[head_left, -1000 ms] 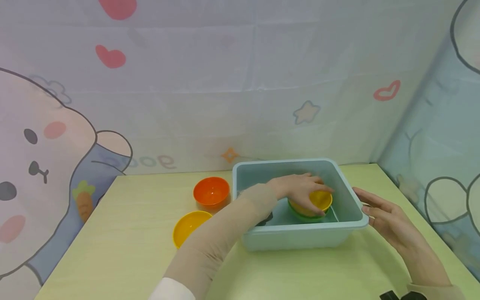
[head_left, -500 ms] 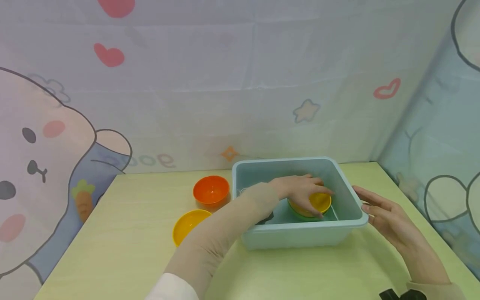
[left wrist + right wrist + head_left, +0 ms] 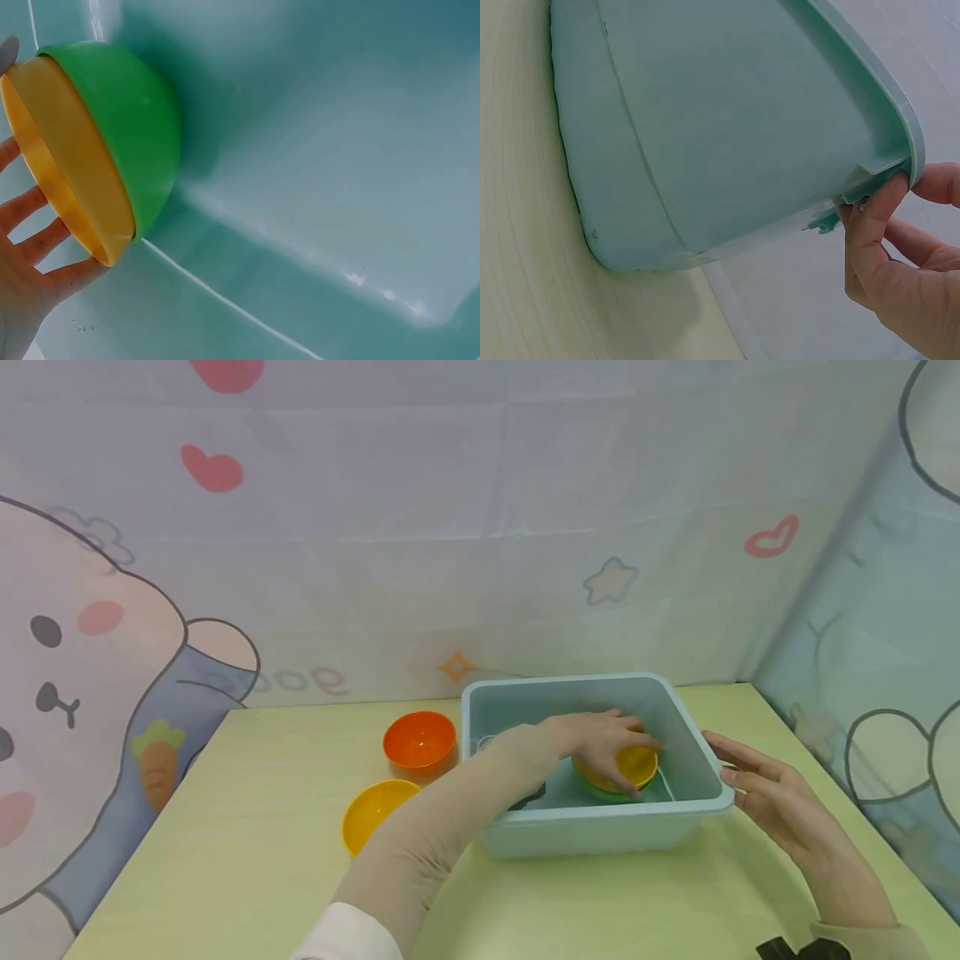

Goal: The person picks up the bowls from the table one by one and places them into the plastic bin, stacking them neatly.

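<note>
Thumb and fingers of a person's right hand (image 3: 783, 806) pinch the rim of a pale blue-green rectangular plastic tub (image 3: 585, 837) at its near right corner, while the left hand (image 3: 596, 743) reaches over the side and grasps a round, smooth yellow bowl (image 3: 75, 142) by its rim, the digits spread around the mouth. That bowl sits nested in a glossy green bowl (image 3: 139, 135), both inside the right half of the tub; whether the green one rests on the floor or hangs just above it cannot be told. Trouble, if it comes, would likely start with this loose nesting: only the yellow rim is held, so an upward pull could leave the green bowl behind or let it drop. Just left of the tub, on a pale wood-grain table (image 3: 225, 860), a second yellow bowl (image 3: 371, 810) lies partly behind the beige sleeve (image 3: 435, 827), which could knock it if the arm swings left. Beyond it, an orange-red bowl (image 3: 420, 743) stands near the tub's left wall, at risk should the tub slide. Farthest back hangs a cartoon-printed cloth (image 3: 375, 485).
</note>
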A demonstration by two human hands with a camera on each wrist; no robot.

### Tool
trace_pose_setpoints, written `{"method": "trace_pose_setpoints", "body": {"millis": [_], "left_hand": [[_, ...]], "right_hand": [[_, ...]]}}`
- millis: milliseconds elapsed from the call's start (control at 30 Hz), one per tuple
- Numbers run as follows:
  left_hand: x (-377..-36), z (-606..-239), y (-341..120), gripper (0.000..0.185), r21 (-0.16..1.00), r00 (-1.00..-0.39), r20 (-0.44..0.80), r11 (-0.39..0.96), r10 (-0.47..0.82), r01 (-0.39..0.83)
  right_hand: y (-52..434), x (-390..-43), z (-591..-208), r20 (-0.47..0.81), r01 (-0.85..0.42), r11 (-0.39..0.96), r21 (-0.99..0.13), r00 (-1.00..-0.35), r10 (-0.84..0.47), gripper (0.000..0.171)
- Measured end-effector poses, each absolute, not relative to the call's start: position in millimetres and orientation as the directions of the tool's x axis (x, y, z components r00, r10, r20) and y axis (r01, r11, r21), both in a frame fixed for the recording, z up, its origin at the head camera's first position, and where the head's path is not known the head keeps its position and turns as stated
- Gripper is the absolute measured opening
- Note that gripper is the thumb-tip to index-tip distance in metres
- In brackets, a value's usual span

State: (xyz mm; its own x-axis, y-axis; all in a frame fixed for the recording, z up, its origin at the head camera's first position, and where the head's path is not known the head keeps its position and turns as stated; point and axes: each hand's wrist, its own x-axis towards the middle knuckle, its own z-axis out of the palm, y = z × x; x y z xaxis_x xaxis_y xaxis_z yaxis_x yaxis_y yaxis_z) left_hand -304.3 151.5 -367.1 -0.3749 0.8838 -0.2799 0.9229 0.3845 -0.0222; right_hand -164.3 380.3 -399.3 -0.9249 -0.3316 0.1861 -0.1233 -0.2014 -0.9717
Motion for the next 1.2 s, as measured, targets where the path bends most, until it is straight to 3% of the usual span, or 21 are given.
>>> {"method": "trace_pose_setpoints", "body": {"millis": [1200], "left_hand": [[-306.5,-373.3,156.5,0.088,0.006,-0.398,-0.301,0.419,0.867,0.908]], "right_hand": [[381.5,-163.2,-398.4,0.161,-0.109,-0.168,-0.980,-0.928,-0.335,0.050]]}}
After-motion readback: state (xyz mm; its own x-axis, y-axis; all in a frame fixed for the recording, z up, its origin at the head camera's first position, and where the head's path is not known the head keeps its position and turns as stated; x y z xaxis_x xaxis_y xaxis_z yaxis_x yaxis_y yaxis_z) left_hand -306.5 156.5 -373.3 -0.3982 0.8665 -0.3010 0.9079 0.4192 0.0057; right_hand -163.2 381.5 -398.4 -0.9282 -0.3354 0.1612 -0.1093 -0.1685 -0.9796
